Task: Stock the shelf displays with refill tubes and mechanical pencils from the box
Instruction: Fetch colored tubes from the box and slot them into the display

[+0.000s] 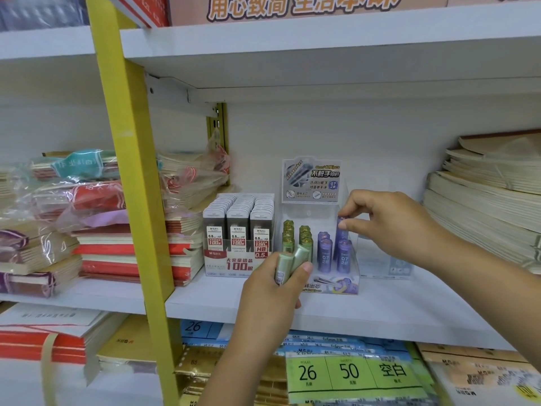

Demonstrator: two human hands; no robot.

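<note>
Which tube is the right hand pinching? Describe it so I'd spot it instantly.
On the white middle shelf stands a clear display case of green tubes and purple tubes. The pinched tube is rearmost in its right-hand column, its top held by the right hand; it alone sits above its purple neighbours.

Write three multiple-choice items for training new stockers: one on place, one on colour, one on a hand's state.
1. Where does the box of 0.5 HB leads stand? A left of the clear display stand; B right of it; C on top of it.
2. What colour are the two refill tubes in the left hand? A purple; B green; C red.
3. What is the right hand doing? A hanging open, touching nothing; B curled shut, holding nothing; C pinching a purple tube by its top.
Key: 1 A, it sits at the stand's left side. 2 B, both are pale green. 3 C, thumb and fingers close on its cap.
</note>
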